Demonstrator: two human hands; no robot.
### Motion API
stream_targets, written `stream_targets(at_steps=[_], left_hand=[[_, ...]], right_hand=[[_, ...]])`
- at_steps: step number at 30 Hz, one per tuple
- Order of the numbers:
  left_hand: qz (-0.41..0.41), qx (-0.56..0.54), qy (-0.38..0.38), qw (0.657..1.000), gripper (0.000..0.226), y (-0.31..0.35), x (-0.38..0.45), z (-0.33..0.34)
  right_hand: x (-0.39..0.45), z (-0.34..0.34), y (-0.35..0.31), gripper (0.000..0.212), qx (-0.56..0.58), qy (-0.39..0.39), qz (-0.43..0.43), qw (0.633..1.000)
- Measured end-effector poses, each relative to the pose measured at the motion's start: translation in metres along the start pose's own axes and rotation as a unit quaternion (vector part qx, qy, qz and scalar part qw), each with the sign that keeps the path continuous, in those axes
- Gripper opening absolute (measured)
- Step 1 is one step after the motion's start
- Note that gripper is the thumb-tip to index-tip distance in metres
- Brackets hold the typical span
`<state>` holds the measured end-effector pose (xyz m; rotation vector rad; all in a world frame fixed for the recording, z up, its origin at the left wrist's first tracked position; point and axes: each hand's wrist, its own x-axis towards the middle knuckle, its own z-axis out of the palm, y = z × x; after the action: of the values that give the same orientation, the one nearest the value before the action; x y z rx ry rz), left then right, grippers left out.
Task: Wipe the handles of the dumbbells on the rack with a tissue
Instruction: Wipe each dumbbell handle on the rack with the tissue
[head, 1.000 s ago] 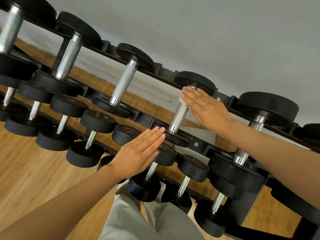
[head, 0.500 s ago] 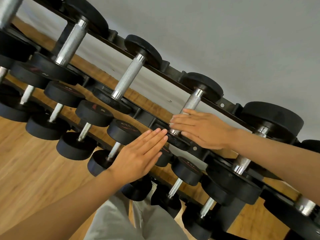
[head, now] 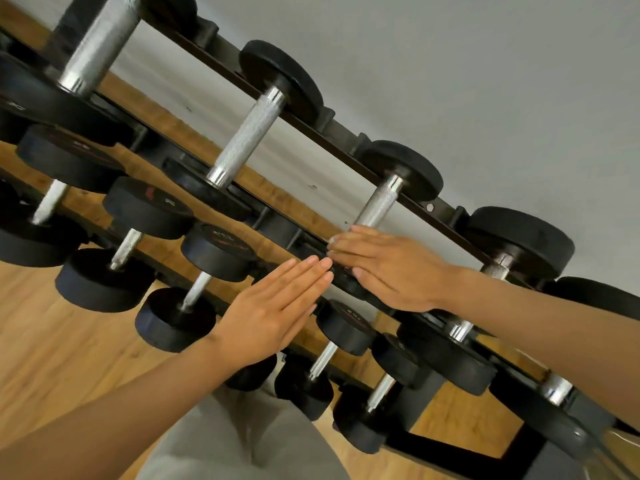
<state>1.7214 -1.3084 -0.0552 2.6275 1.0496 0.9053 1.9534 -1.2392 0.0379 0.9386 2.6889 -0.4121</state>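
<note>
Two hands are seen at a black rack (head: 349,133). Five top-tier dumbbells are counted; lower tiers are partly hidden. The right hand (head: 391,268), fingers straight, is laid flat over the lower end of the third dumbbell's handle (head: 375,206). The left hand (head: 273,313), flat, holds nothing just beside it. No tissue can be made out. Wooden floor (head: 52,358) and grey wall (head: 485,81) are noted behind.

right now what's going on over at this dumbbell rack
A person stands over the dumbbell rack with both hands out flat. The right hand lies across the near end of one top-row dumbbell's knurled handle, by its front weight, fingers straight. No tissue shows from this view; it could be hidden under the palm. The left hand hovers flat just in front, over the lower row, holding nothing that shows. The other handles, such as the next one along, are untouched at this moment.
</note>
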Motion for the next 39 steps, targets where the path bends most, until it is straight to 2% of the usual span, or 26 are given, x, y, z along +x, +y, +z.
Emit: stream_targets(at_steps=[3, 7, 9, 12, 14, 16, 18, 21, 23, 27, 30, 34, 39], left_hand=[[-0.006, -0.011, 0.006, 1.000, 0.043, 0.001, 0.000, 0.001], [-0.005, -0.029, 0.007, 1.000, 0.043, -0.001, 0.000, 0.002], [0.000, -0.033, 0.005, 0.999, 0.043, -0.003, -0.001, 0.003], [0.000, -0.035, 0.004, 0.999, 0.045, -0.005, -0.002, 0.005], [0.004, -0.029, 0.002, 1.000, 0.047, -0.005, -0.003, 0.007], [0.007, -0.024, -0.001, 1.000, 0.048, -0.006, -0.004, 0.008], [0.009, -0.020, -0.003, 1.000, 0.049, -0.007, -0.005, 0.009], [0.005, -0.025, 0.002, 1.000, 0.049, -0.005, -0.004, 0.009], [0.006, -0.030, 0.004, 1.000, 0.049, -0.002, -0.004, 0.008], [0.008, -0.025, 0.010, 1.000, 0.048, -0.001, -0.003, 0.008], [-0.003, -0.024, 0.010, 1.000, 0.046, 0.002, -0.001, 0.005], [-0.033, -0.032, 0.013, 0.999, 0.042, 0.010, 0.002, -0.001], [-0.079, -0.022, 0.001, 0.997, 0.042, 0.020, 0.005, -0.007]], right_hand=[[0.000, -0.005, 0.015, 0.048, -0.068, -0.002, 0.026, 0.997], [0.008, -0.015, 0.029, 0.046, -0.102, 0.076, 0.159, 0.979], [0.007, -0.007, 0.014, 0.046, -0.071, 0.072, 0.151, 0.983], [0.000, 0.003, -0.013, 0.045, 0.010, 0.010, 0.070, 0.997], [-0.002, -0.005, -0.008, 0.045, 0.005, -0.016, 0.035, 0.999], [0.001, -0.017, 0.011, 0.044, -0.029, -0.010, 0.061, 0.998], [0.007, -0.029, 0.032, 0.042, -0.076, 0.034, 0.125, 0.989], [0.014, -0.023, 0.027, 0.043, -0.109, 0.067, 0.182, 0.975], [0.013, -0.011, 0.007, 0.042, -0.057, 0.059, 0.166, 0.983], [0.000, 0.000, -0.011, 0.043, 0.092, 0.008, 0.079, 0.993], [-0.008, 0.006, 0.003, 0.046, 0.067, 0.008, 0.042, 0.997], [-0.014, 0.024, 0.015, 0.050, 0.003, 0.089, 0.062, 0.994], [-0.018, 0.044, 0.021, 0.052, 0.081, 0.190, 0.159, 0.965]])
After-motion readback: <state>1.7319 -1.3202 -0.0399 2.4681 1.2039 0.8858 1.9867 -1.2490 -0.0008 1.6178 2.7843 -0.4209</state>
